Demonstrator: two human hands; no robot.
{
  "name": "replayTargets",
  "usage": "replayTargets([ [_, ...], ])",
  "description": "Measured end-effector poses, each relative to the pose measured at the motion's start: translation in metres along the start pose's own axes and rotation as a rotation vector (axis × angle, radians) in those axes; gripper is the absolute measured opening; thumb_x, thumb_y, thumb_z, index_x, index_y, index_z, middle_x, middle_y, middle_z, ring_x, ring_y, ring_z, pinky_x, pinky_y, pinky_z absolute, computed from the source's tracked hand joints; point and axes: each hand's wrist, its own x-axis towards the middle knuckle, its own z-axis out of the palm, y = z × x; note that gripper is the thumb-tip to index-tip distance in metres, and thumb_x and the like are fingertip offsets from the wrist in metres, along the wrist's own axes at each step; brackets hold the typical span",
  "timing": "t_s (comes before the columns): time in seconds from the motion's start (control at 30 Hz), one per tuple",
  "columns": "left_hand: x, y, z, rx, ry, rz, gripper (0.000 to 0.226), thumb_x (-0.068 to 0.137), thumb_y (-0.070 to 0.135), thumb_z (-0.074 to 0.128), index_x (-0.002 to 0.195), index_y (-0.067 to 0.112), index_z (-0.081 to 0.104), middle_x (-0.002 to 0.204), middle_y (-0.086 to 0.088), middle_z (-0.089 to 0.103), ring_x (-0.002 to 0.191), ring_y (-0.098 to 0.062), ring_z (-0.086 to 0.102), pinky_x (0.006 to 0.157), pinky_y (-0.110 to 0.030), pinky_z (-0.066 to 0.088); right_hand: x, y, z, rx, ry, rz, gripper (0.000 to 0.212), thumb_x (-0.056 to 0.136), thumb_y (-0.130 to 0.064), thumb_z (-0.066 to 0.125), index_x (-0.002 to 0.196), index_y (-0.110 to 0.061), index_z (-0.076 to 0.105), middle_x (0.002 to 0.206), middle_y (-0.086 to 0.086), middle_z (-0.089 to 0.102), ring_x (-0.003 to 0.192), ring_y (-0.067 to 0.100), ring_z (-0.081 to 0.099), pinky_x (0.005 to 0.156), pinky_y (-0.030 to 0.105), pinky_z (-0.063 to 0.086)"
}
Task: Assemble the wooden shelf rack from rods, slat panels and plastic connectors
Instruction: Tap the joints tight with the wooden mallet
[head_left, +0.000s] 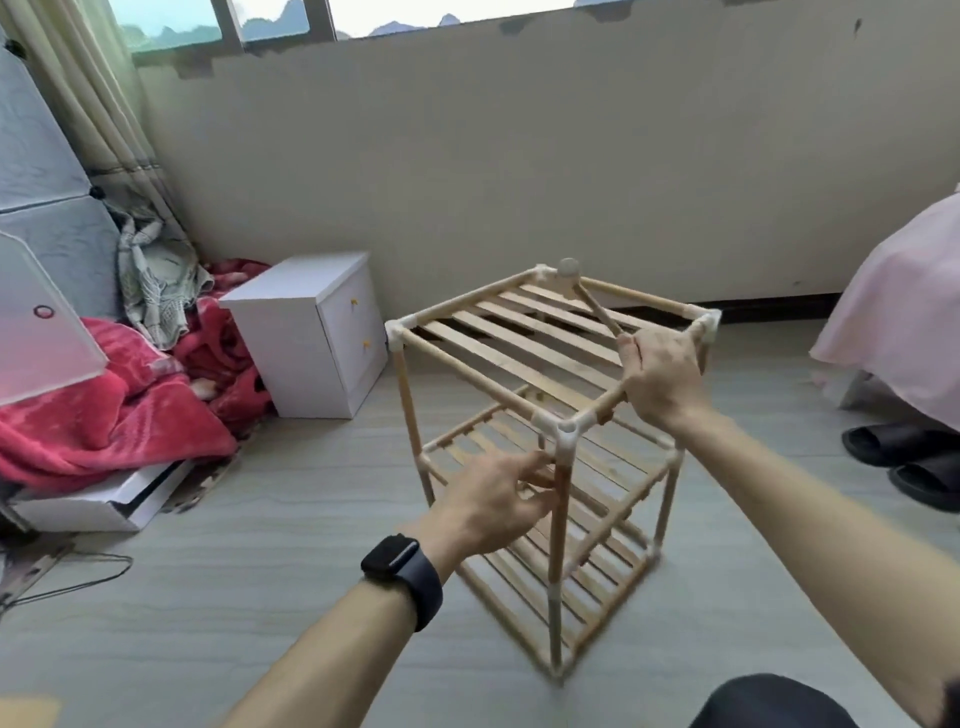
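On the grey floor (249, 571), near the middle of the view, the wooden rack (470, 373) stands upright with three slatted tiers. Its top slat panel (519, 338) sits level in the upper frame; two further slat tiers show below it, the lowest close to the floor. White plastic connectors join the rods at the corners, the nearest being the near top connector (566, 431).

Right hand (662, 374): fingers curled over the top rail (605, 402) on the rack's right side, close to the far right corner, in a firm closed grasp. A slanted rod (597, 306) runs from the far corner connector (566, 270) down to this hand, its near end at the thumb. Whether the hand also pinches that rod cannot be told.

Left hand (493, 504): fingers loosely spread and only slightly bent, tips reaching the near post (558, 519) just below the near top connector. They are not wrapped round it, and blur prevents confirming contact. A black watch (400, 571) is worn on this wrist.

Surroundings: a white cabinet (306, 338) stands against the wall to the left of the rack, with a red blanket (104, 415) heaped beside it. Black slippers (904, 452) lie at the right edge under a pink cloth (904, 312).
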Motion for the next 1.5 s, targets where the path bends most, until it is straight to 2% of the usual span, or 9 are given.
replayTargets([
  [0.1, 0.006, 0.005, -0.006, 0.066, 0.01, 0.109, 0.024, 0.095, 0.033, 0.066, 0.116, 0.043, 0.069, 0.102, 0.021, 0.073, 0.09, 0.01, 0.066, 0.078, -0.019, 0.057, 0.02, 0.019, -0.028, -0.142, -0.13, 0.036, 0.04, 0.108, -0.04, 0.032, 0.082, -0.02, 0.054, 0.096, 0.008, 0.059, 0.104, 0.035, 0.055, 0.081, 0.042, 0.038],
  [0.3, 0.008, -0.034, -0.05, 0.219, 1.109, -0.115, 0.04, 0.088, 0.035, 0.062, 0.125, 0.022, 0.054, 0.127, -0.007, 0.051, 0.115, -0.023, 0.046, 0.092, -0.037, 0.042, 0.017, -0.022, -0.053, -0.327, -0.184, 0.108, 0.039, 0.108, -0.044, 0.028, 0.1, -0.023, 0.06, 0.137, 0.016, 0.057, 0.126, 0.034, 0.049, 0.097, 0.05, 0.036],
  [0.47, 0.001, -0.063, -0.053, -0.288, 0.723, -0.316, 0.061, 0.083, 0.086, 0.03, 0.123, 0.044, 0.049, 0.115, 0.004, 0.065, 0.104, -0.019, 0.062, 0.076, -0.032, 0.047, -0.043, -0.065, -0.024, 0.004, -0.152, -0.074, 0.033, 0.107, -0.049, 0.027, 0.086, -0.031, 0.046, 0.083, -0.012, 0.054, 0.075, 0.011, 0.052, 0.061, 0.036, 0.038],
  [0.67, 0.002, -0.069, -0.044, -0.263, 0.697, -0.239, 0.046, 0.097, 0.071, 0.032, 0.107, 0.034, 0.058, 0.08, 0.002, 0.068, 0.077, -0.012, 0.068, 0.068, -0.032, 0.058, -0.042, -0.053, 0.014, -0.187, 0.138, -0.277, 0.034, 0.108, -0.041, 0.034, 0.086, -0.025, 0.053, 0.065, -0.011, 0.047, 0.046, 0.005, 0.04, 0.04, 0.021, 0.025],
  [0.87, 0.006, -0.06, -0.023, -0.209, 0.601, -0.166, 0.031, 0.099, 0.065, 0.033, 0.094, 0.042, 0.054, 0.08, 0.012, 0.069, 0.069, -0.008, 0.067, 0.057, -0.022, 0.056, -0.002, -0.025, 0.011, -0.124, 0.053, -0.21, 0.036, 0.108, -0.037, 0.032, 0.094, -0.016, 0.057, 0.072, -0.002, 0.058, 0.066, 0.025, 0.057, 0.073, 0.046, 0.048],
  [0.97, 0.007, -0.058, -0.016, -0.225, 0.568, -0.157, 0.033, 0.099, 0.066, 0.034, 0.093, 0.04, 0.054, 0.079, 0.012, 0.069, 0.072, -0.007, 0.068, 0.064, -0.031, 0.059, -0.001, -0.023, 0.0, 0.068, 0.044, -0.169, 0.033, 0.109, -0.032, 0.038, 0.091, -0.012, 0.058, 0.072, 0.002, 0.057, 0.07, 0.024, 0.057, 0.065, 0.045, 0.049],
  [1.07, 0.006, -0.057, -0.018, -0.241, 0.537, -0.155, 0.033, 0.098, 0.068, 0.033, 0.1, 0.042, 0.054, 0.082, 0.012, 0.07, 0.078, -0.005, 0.068, 0.07, -0.035, 0.061, -0.024, -0.031, -0.015, 0.287, 0.043, -0.237, 0.028, 0.108, -0.034, 0.042, 0.086, -0.023, 0.056, 0.059, -0.005, 0.055, 0.052, 0.009, 0.052, 0.049, 0.02, 0.04],
  [1.27, 0.003, -0.055, -0.022, -0.241, 0.518, -0.164, 0.042, 0.097, 0.07, 0.034, 0.116, 0.039, 0.054, 0.087, 0.012, 0.071, 0.082, 0.001, 0.068, 0.077, -0.038, 0.061, -0.069, -0.056, -0.042, 0.249, -0.453, -0.266, 0.026, 0.105, -0.035, 0.049, 0.087, -0.025, 0.066, 0.062, -0.016, 0.064, 0.044, 0.005, 0.048, 0.041, 0.018, 0.036],
  [1.5, -0.002, -0.051, -0.024, -0.212, 0.485, -0.176, 0.032, 0.101, 0.055, 0.043, 0.119, 0.031, 0.055, 0.094, 0.012, 0.07, 0.089, -0.005, 0.067, 0.082, -0.041, 0.06, -0.057, -0.104, -0.074, 0.393, -0.145, -0.372, 0.036, 0.108, -0.035, 0.038, 0.081, -0.022, 0.058, 0.055, -0.008, 0.051, 0.045, 0.008, 0.043, 0.042, 0.017, 0.034],
])
